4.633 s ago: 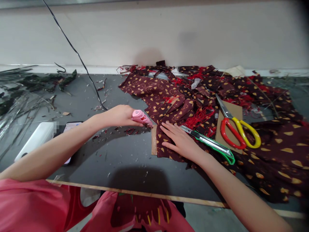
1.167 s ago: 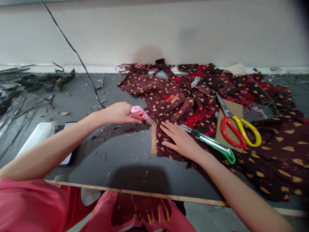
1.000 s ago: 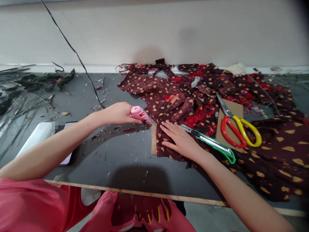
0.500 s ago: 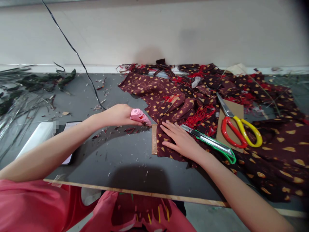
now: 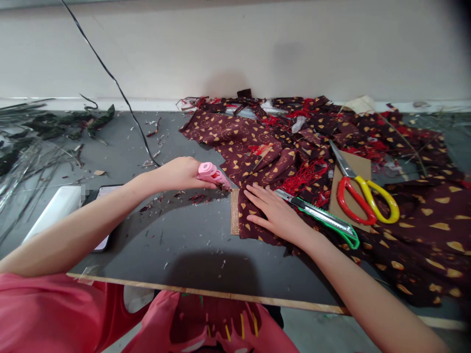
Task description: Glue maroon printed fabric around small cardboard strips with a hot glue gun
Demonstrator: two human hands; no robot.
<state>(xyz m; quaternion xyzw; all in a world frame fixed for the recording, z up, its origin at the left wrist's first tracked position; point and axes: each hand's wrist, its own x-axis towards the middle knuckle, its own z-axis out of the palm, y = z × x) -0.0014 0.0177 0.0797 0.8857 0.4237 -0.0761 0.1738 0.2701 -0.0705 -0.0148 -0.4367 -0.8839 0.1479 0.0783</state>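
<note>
My left hand [image 5: 180, 174] is closed around a pink hot glue gun [image 5: 209, 171], its grimy tip at the upper corner of a cardboard piece [image 5: 234, 213]. A shiny coating shows along the bare strip of that cardboard. Maroon fabric with yellow leaf-like spots [image 5: 253, 228] covers the rest of it. My right hand [image 5: 274, 211] lies flat on this fabric with its fingers spread, holding nothing. Just beyond it is a green utility knife [image 5: 324, 218], lying on the cloth. Whether the tip touches the cardboard is hard to tell.
Red-and-yellow-handled scissors [image 5: 355, 191] rest on a brown card [image 5: 362, 164] at right. Fabric scraps and red threads [image 5: 307, 179] pile toward the wall. A black cord [image 5: 117, 81] runs down behind my left wrist. A phone [image 5: 105, 196] and dark green sprigs [image 5: 55, 125] are at left.
The glue gun and my left hand have shifted very slightly left. My right hand stays in place on the fabric.
</note>
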